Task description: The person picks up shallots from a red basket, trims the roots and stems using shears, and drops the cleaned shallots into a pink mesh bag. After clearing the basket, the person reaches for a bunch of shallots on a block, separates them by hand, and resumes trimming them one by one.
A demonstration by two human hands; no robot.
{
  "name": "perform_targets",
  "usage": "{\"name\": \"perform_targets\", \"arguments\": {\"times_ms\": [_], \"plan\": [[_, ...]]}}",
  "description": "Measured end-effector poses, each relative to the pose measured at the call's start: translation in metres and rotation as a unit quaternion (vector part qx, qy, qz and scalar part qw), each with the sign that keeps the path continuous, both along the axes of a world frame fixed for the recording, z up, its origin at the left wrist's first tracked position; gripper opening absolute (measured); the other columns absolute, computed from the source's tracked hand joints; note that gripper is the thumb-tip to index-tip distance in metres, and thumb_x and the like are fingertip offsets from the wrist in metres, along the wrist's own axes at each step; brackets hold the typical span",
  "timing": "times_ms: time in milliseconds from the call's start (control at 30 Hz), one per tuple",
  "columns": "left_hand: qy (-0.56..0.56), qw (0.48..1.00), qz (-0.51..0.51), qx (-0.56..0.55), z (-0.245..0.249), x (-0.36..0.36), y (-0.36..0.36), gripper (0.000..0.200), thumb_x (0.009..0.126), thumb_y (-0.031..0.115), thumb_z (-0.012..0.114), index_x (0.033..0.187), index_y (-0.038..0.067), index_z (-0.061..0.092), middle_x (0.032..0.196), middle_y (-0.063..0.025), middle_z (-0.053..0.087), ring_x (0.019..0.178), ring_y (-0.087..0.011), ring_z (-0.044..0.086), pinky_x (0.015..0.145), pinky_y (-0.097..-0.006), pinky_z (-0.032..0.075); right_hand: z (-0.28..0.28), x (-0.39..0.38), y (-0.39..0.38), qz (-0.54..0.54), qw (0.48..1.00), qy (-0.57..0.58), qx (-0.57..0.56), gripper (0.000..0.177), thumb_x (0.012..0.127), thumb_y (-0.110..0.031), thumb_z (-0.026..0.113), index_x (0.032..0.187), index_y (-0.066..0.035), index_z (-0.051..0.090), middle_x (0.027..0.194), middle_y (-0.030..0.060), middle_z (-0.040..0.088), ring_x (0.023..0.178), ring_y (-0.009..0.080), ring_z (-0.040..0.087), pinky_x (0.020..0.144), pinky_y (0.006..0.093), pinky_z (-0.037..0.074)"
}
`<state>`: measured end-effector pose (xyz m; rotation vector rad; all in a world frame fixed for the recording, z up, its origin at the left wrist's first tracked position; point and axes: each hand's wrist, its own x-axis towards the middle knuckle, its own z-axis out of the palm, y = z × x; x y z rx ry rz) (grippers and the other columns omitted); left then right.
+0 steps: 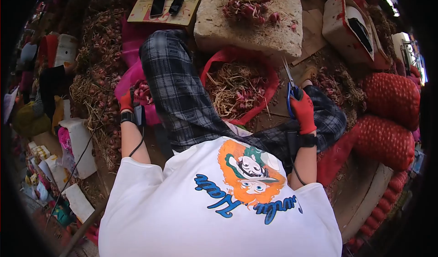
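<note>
My right hand (303, 112), in a red glove, is closed on the blue handles of a pair of scissors (290, 86), whose blades point up and away. My left hand (126, 101), also red-gloved, is at the edge of a pink mesh bag (130, 81) with red shallots (142, 91) in it; its fingers are mostly hidden. Between my knees a red mesh bag (273, 81) lies open around shallots with dry stems (235, 90). More shallots (248, 6) rest on a foam block (214, 33) in front of me.
A phone (159, 4) and a small black device (176, 5) lie on a yellow board (139, 13). Full red net sacks (385, 140) stand at the right, near a foam box (335, 26). Loose shallots (98, 60) cover the ground at the left.
</note>
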<state>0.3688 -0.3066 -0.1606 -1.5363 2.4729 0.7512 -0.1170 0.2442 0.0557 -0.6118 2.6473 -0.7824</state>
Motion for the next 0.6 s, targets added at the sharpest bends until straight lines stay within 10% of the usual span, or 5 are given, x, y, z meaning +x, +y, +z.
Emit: {"name": "perform_targets", "arguments": {"times_ms": [67, 133, 200, 367, 600], "plan": [[-0.057, 0.96, -0.106, -0.253, 0.027, -0.002, 0.021, 0.049, 0.084, 0.019, 0.059, 0.13, 0.011, 0.043, 0.125, -0.0149, 0.052, 0.114, -0.0313, 0.051, 0.09, -0.0407, 0.045, 0.025, -0.003, -0.005, -0.047, 0.999, -0.028, -0.001, 0.03, 0.078, -0.03, 0.062, 0.096, -0.006, 0.062, 0.091, 0.0147, 0.065, 0.089, 0.0335, 0.061, 0.074, 0.0376, 0.047], [0.502, 0.802, 0.309, 0.1, 0.129, -0.077, 0.053, 0.046, 0.09, 0.02, 0.053, 0.133, 0.009, 0.039, 0.129, -0.0117, 0.05, 0.118, -0.0246, 0.049, 0.092, -0.0365, 0.043, 0.016, -0.011, 0.013, -0.085, 0.995, -0.042, -0.013, 0.029, 0.077, -0.03, 0.064, 0.092, -0.005, 0.063, 0.084, 0.0131, 0.066, 0.081, 0.0293, 0.063, 0.072, 0.0355, 0.047], [0.574, 0.771, 0.276, 0.012, 0.204, -0.137, 0.066, 0.041, 0.094, 0.021, 0.049, 0.131, 0.006, 0.041, 0.128, -0.0092, 0.051, 0.119, -0.0175, 0.048, 0.092, -0.033, 0.043, 0.015, -0.027, 0.014, -0.097, 0.992, -0.08, -0.034, 0.03, 0.077, -0.031, 0.066, 0.09, -0.004, 0.064, 0.08, 0.012, 0.066, 0.076, 0.0263, 0.064, 0.07, 0.0344, 0.046], [0.587, 0.8, 0.061, 0.108, 0.303, -0.291, 0.128, 0.031, 0.093, 0.019, 0.053, 0.121, 0.003, 0.053, 0.109, -0.0043, 0.058, 0.094, -0.0097, 0.056, 0.082, -0.025, 0.046, 0.004, -0.062, 0.004, -0.035, 0.963, -0.122, -0.237, 0.027, 0.083, -0.017, 0.062, 0.105, 0.0, 0.06, 0.08, 0.0006, 0.063, 0.071, 0.0099, 0.059, 0.065, 0.0203, 0.044], [0.431, 0.796, -0.135, 0.404, 0.255, -0.458, 0.22, 0.029, 0.092, 0.022, 0.055, 0.117, 0.006, 0.056, 0.096, 0.0007, 0.06, 0.079, -0.0058, 0.054, 0.07, -0.0212, 0.046, 0.057, -0.106, -0.023, -0.155, 0.757, -0.351, -0.53, 0.04, 0.088, -0.033, 0.06, 0.109, 0.001, 0.052, 0.083, 0.0035, 0.056, 0.061, 0.0074, 0.054, 0.054, 0.0185, 0.045]]}}
